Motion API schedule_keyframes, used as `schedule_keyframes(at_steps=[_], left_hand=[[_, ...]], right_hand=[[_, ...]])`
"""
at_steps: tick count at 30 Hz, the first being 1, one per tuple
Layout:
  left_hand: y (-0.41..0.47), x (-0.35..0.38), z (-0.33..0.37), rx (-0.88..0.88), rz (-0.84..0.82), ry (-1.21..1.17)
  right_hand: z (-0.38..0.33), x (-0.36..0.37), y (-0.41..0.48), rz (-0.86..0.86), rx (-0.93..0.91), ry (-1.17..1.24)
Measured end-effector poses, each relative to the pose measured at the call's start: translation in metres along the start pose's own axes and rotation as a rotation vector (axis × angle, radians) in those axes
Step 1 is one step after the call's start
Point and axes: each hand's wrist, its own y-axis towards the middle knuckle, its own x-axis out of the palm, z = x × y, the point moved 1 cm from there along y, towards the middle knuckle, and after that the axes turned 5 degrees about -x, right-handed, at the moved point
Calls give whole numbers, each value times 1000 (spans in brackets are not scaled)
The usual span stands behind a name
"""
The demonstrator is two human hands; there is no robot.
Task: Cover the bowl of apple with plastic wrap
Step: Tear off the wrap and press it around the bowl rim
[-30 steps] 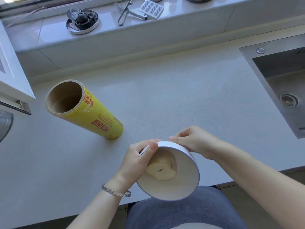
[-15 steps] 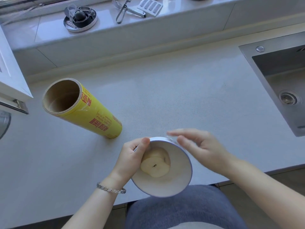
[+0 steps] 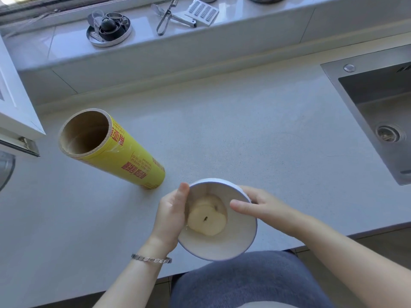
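A white bowl [image 3: 233, 243] with pale apple slices [image 3: 206, 221] is tilted toward me at the counter's front edge. My left hand [image 3: 171, 212] grips its left side, thumb up along the rim. My right hand [image 3: 266, 207] holds the right side, with the thumb laid across the bowl's mouth and the fingers curled down the outer wall. Any clear film over the mouth is too faint to make out. The yellow roll of plastic wrap [image 3: 124, 156] lies on the counter to the upper left of the bowl, apart from both hands.
A steel sink [image 3: 378, 103] is set into the counter at the right. On the sill behind lie a peeler [image 3: 165, 17], a grater [image 3: 202, 12] and a round tin of small parts [image 3: 109, 28]. A white cabinet door [image 3: 15, 107] juts in at the left.
My right hand left the far rim, swept open over the bowl, and now holds its right side. The bowl turned a little in my left hand.
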Motion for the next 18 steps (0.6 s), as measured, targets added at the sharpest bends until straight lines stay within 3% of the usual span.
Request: schedule_keyframes(at_steps=[2,6,13,18], left_hand=[[1,0,0,-28,22,-76],[1,-1,1,-166,-126,-139],[19,-7,28,-34,-390,208],[13,4,22,-98,-223,54]], right_hand=[[4,-1,-5,28,-7,129],[8,-5,-2,188,-43,182],[2,-11,3,191,-38,102],[-4,-21,9,171,4,163]])
